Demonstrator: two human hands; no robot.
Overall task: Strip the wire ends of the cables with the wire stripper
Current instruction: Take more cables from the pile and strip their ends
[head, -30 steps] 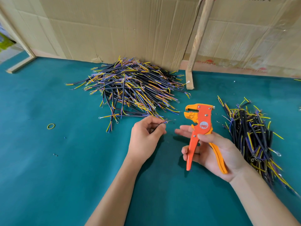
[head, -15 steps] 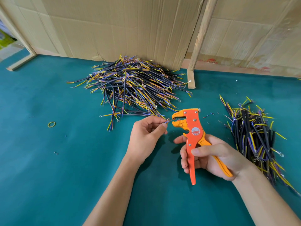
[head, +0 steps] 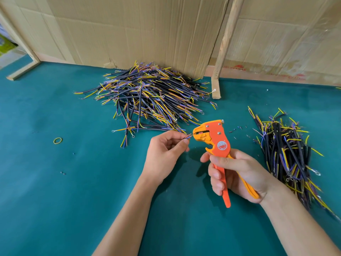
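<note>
Seen from the head camera, the left hand (head: 164,154) has its fingers (head: 167,134) curled in, with thumb and forefinger pinching a thin wire end (head: 187,136) whose tip pokes out to the right, just past the fingertips. That tip sits right at the mouth of the orange wire stripper (head: 215,140), touching or all but touching it; whether it is already inside cannot be told. The right hand (head: 238,174) is wrapped around the stripper's two handles, thumb across the front and the other fingers folded round the orange handle, so the tool stands head up and beak pointing left toward the wire. A round red and white sticker (head: 222,145) sits on the stripper's body, its writing too small to read. Behind the hands, a large pile of cables (head: 147,97) lies on the green desk (head: 55,200) against a cardboard wall (head: 129,30), and a second pile (head: 287,150) lies to the right of the right hand, well apart from the first. Faint red printing (head: 234,68) shows low on the cardboard at the right, unreadable. A yellow rubber band (head: 58,140) lies on the desk at the left.
</note>
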